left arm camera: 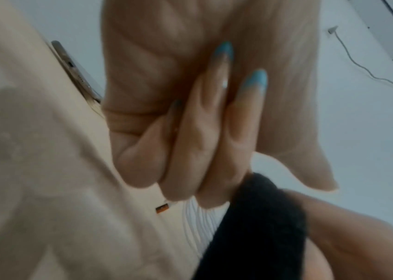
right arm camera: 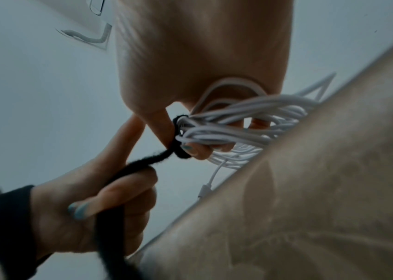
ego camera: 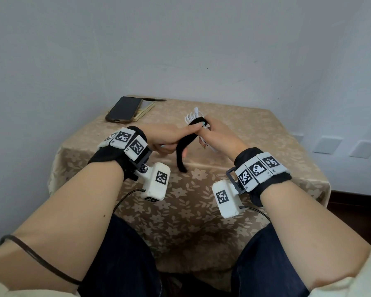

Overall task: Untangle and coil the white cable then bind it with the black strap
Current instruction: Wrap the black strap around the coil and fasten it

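Note:
The white cable (ego camera: 192,115) is a bundle of loops held above the table in my right hand (ego camera: 217,133), whose fingers curl through the loops (right arm camera: 238,123). The black strap (ego camera: 185,144) is wrapped around one end of the bundle (right arm camera: 178,136), and its free tail hangs down toward the table. My left hand (ego camera: 169,142) grips that tail in its curled fingers (right arm camera: 109,189), and its index finger reaches out to the wrap on the cable. In the left wrist view the strap (left arm camera: 257,217) crosses in front of the cable's loops (left arm camera: 196,217).
The small table (ego camera: 255,133) has a beige flowered cloth and stands against a pale wall. A dark phone (ego camera: 124,109) lies on a notebook (ego camera: 145,110) at the back left corner, with a pen (ego camera: 155,100) behind. My knees are under the near edge.

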